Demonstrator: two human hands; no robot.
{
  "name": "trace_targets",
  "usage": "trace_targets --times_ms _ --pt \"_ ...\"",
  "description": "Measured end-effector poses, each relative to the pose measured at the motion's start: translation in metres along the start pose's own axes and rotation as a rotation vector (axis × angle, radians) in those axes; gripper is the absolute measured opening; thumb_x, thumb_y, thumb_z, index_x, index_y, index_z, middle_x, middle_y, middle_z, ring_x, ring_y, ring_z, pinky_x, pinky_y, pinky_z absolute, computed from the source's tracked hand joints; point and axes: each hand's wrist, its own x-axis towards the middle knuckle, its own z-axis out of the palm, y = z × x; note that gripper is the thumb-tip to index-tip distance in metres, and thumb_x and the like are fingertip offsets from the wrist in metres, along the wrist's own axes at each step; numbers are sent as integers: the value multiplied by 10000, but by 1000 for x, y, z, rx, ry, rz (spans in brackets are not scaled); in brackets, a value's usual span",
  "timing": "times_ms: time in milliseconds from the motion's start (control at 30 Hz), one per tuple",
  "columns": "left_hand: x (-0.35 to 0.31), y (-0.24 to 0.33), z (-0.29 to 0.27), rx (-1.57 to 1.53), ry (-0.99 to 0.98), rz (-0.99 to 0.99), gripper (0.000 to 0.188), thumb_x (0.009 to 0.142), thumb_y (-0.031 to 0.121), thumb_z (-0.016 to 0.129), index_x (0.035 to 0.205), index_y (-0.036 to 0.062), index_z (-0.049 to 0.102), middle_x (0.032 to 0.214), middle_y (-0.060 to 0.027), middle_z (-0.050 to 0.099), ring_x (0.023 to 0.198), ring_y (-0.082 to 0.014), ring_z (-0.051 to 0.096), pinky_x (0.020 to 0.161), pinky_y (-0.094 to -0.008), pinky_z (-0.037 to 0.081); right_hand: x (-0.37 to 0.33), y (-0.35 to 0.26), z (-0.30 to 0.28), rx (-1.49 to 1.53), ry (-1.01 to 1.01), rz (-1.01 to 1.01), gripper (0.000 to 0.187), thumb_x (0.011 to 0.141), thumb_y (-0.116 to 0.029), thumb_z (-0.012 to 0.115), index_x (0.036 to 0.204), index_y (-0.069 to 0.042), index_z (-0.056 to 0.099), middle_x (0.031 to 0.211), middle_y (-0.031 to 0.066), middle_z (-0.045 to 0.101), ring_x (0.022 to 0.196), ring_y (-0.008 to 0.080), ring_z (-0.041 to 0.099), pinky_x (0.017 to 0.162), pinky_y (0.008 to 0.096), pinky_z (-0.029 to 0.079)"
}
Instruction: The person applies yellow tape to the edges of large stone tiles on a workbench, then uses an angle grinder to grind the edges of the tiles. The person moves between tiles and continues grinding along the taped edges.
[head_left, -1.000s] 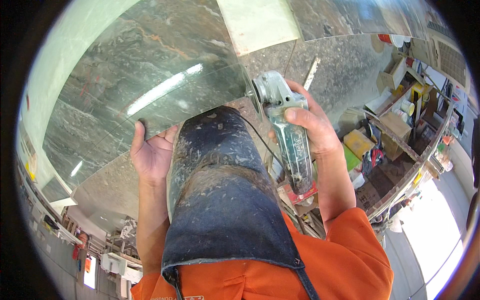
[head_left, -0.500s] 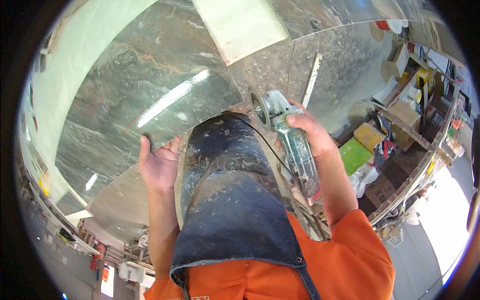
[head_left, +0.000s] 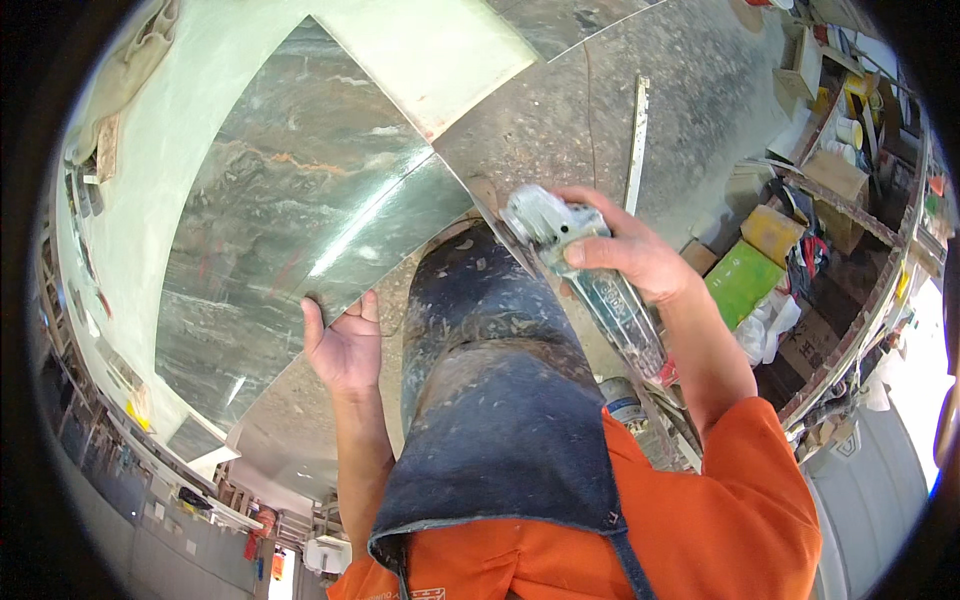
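Note:
A dark grey, veined, polished stone-look slab [head_left: 290,190] lies in front of me, bright light reflecting across it. My left hand [head_left: 347,345] grips its near edge, thumb on the top face and fingers partly hidden under the edge. In my right hand [head_left: 640,255] is a green and grey angle grinder [head_left: 618,315], fingers wrapped round its body below the metal head. The grinder's disc [head_left: 500,228] is tilted almost edge-on at the slab's right corner; whether it touches cannot be made out.
A dusty work surface [head_left: 540,120] spreads beyond the slab, with a pale board [head_left: 450,60] and a metal straightedge [head_left: 637,140] on it. Cluttered shelving at right holds a green package [head_left: 745,283] and a yellow one [head_left: 772,236]. My dark apron [head_left: 490,420] hangs close to the slab.
The grinder has come left against the slab's right corner, and its disc has turned more edge-on. The whole view has shifted; my left hand keeps its place on the slab's near edge.

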Motion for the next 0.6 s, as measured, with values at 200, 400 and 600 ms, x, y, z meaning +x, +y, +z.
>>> trace_targets --times_ms 200,400,600 --pt "-4 3 -3 87 62 -44 451 1048 356 646 1420 108 589 1406 -132 660 1260 -358 638 1040 -557 526 -13 45 -4 161 151 204 714 870 -219 813 1493 -41 515 1288 148 630 1037 226 667 864 348 578" --pt "-25 0 -26 188 -47 -82 449 1047 403 634 1364 85 617 1341 -188 688 1267 -400 639 1070 -595 505 -47 51 -10 400 161 28 880 805 -259 822 1555 -63 405 1255 178 630 882 310 721 692 451 651" --pt "-58 -6 -10 574 -48 -135 438 1011 246 703 1374 23 602 1339 -181 675 1231 -313 668 1030 -472 559 -50 14 -3 405 47 -309 841 744 -303 822 1457 -23 476 1233 218 637 793 392 727 668 502 642"
